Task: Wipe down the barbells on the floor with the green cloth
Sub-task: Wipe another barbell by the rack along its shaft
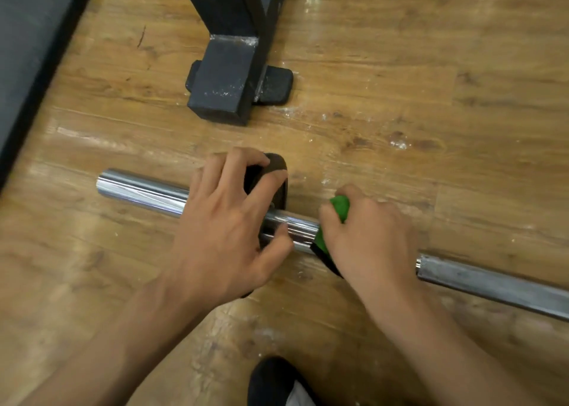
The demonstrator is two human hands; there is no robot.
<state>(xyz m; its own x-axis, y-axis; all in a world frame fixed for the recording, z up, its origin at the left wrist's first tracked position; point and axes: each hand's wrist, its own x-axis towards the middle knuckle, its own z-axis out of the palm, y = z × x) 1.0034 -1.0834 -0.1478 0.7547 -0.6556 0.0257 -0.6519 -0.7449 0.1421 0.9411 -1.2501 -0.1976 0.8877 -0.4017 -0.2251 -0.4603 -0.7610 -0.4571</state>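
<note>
I am mid-wipe: my right hand [369, 236] has its grip clamped on the soft green cloth [340, 205] round the shiny silver metal barbell [141, 190] on the wooden floor [400, 82], my left hand [221, 224] holds its black round plate [277, 168], and next I think the cloth must slide right.

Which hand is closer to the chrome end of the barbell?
Left. The left hand grips the black plate, next to the barbell's chrome end; the right hand, gripping the green cloth, is beyond the plate.
</note>
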